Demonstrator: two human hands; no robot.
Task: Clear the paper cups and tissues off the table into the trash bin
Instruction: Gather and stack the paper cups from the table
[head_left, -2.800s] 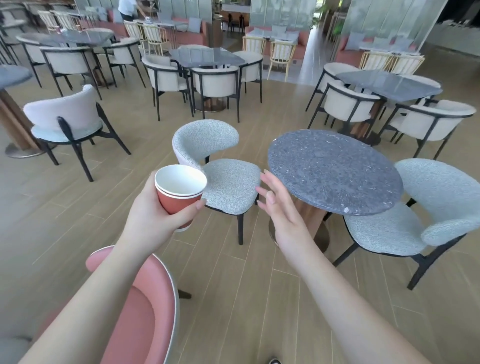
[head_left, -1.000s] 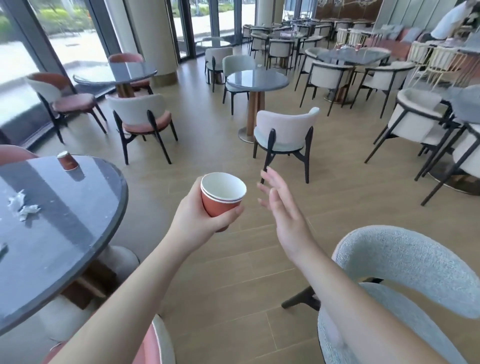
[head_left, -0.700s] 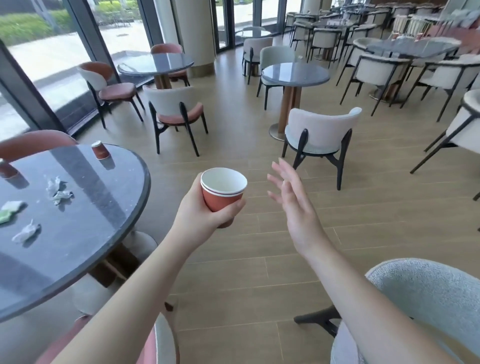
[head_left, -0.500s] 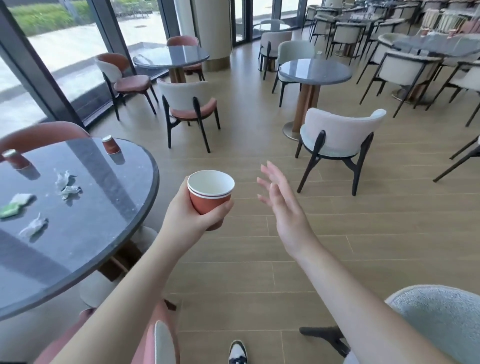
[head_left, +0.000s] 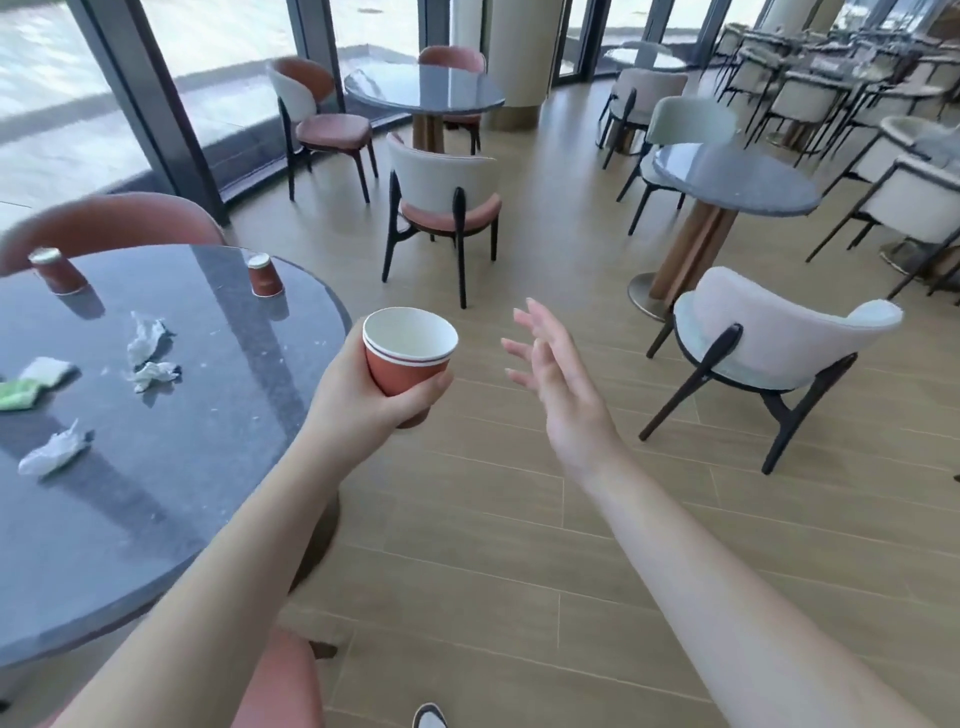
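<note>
My left hand (head_left: 358, 397) grips an upright red paper cup (head_left: 408, 351) with a white inside, held over the floor just right of the round dark table (head_left: 197, 467). My right hand (head_left: 558, 379) hovers beside the cup with fingers spread, holding nothing. On the table stand two upside-down red cups (head_left: 265, 275) (head_left: 57, 270). Crumpled white tissues (head_left: 148, 338) (head_left: 153, 375) (head_left: 54, 454) lie on the tabletop, along with a green and white wad (head_left: 31, 382) at the left edge. No trash bin is in view.
A pink chair back (head_left: 280, 680) sits right below my arms and another pink chair (head_left: 111, 223) stands behind the table. A white chair (head_left: 774, 338) and a second round table (head_left: 732, 179) stand to the right, with wooden floor between. Glass walls line the back left.
My view has swung left, bringing the littered table closer and more fully into sight. My left hand keeps its hold on the cup and my right hand stays spread beside it.
</note>
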